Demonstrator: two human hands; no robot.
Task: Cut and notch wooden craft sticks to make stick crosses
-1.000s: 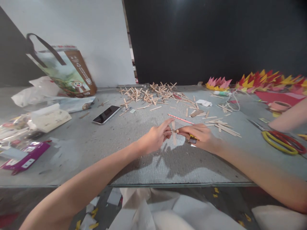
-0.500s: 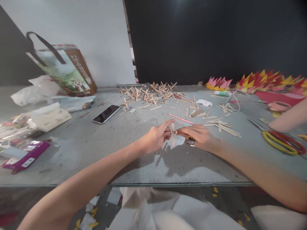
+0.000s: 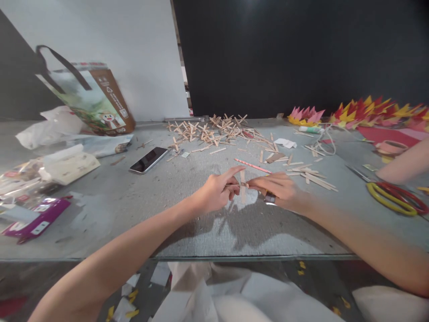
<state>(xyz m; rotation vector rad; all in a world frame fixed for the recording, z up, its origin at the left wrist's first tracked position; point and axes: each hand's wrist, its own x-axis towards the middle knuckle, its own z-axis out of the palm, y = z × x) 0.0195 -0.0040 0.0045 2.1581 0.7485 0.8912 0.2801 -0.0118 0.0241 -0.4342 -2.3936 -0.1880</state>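
In right hand (image 3: 273, 188): closed, pinching stick cross (image 3: 243, 196) near its middle, from the table's right-edge side; also tucked against palm, a dark object (image 3: 270, 197), too blurred to identify. With left hand (image 3: 219, 190): pointing forefinger out to the cross's far end, other fingers curled beside a thin pale line; can't tell whether gripping that line, or whether stick edge or thread. Between both hands, then, with right nearer, right at the joint; long stick running front edge to back edge of table (image 3: 187, 214). Can't tell if touching the surface. Just beyond, toward back edge: striped stick (image 3: 252, 166), lying slantwise. Farther right: loose flat sticks (image 3: 313, 176), then scissors (image 3: 390, 199) and another person's arm (image 3: 405, 163) by the right edge. Along back edge: heap of stick crosses (image 3: 211, 132). Left of centre: phone (image 3: 149, 160). Near back left corner: carrier bag (image 3: 97, 103). Grey, rough-looking top, under light; behind, white panel (image 3: 147, 53) and black panel (image 3: 295, 53).
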